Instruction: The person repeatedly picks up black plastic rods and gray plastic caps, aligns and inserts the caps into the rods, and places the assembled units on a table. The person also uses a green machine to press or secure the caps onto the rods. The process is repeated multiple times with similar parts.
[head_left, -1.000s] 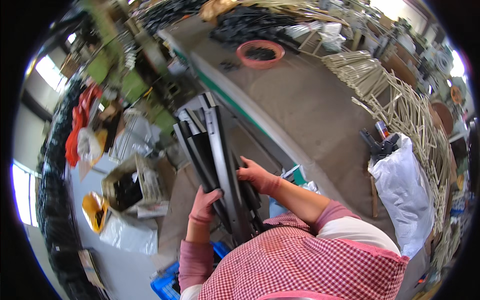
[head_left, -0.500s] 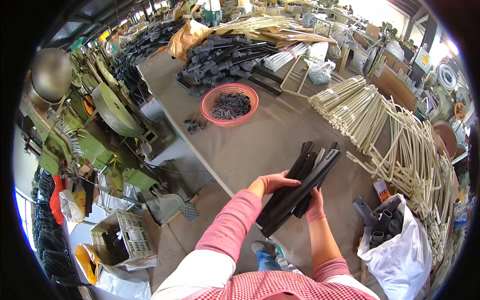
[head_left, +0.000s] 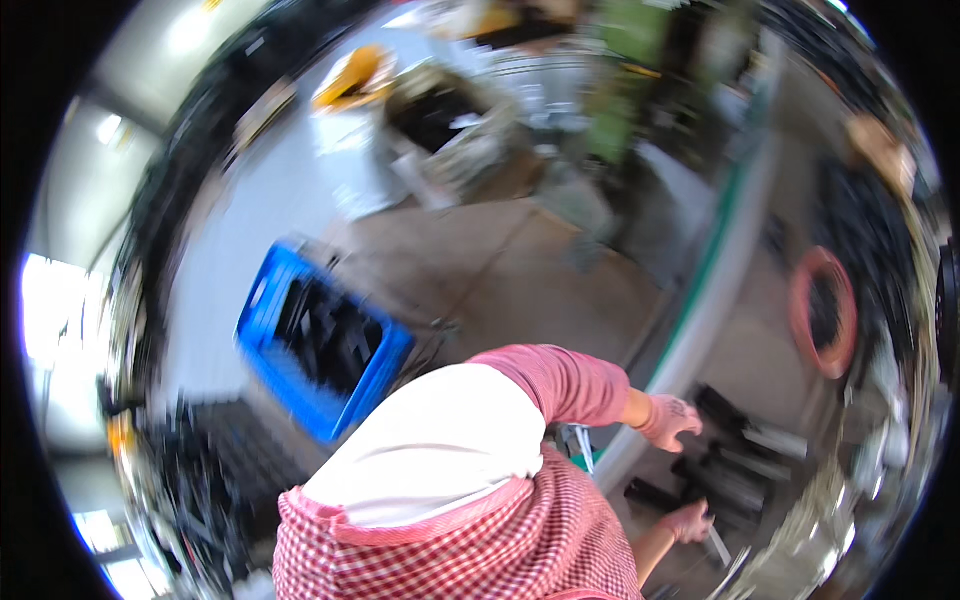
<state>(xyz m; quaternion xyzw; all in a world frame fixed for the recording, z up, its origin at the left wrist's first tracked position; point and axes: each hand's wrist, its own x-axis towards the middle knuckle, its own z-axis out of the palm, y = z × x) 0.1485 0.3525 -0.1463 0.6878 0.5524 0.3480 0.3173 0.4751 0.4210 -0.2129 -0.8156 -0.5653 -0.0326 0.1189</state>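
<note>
Black tubes (head_left: 728, 415) lie spread on the table at the lower right, blurred by motion. My left hand (head_left: 668, 422), in a pink glove, is over the table edge beside them. Its fingers are apart and hold nothing that I can see. Lower down, my right hand (head_left: 688, 522), also gloved in pink, is beside the tubes' near ends. A thin pale strip (head_left: 718, 548) shows at its fingertips; blur hides whether the fingers grip it.
A blue crate (head_left: 378, 372) with black parts inside stands on the floor to the left. Farther back are a pale sack (head_left: 350, 165) with a yellow top and a light container (head_left: 485, 165) holding dark pieces. The red basket (head_left: 800, 310) sits on the table at right.
The view has swung left, bringing the blue crate into sight. The black tubes, held in both hands before, now lie on the table, and my left hand has come off them.
</note>
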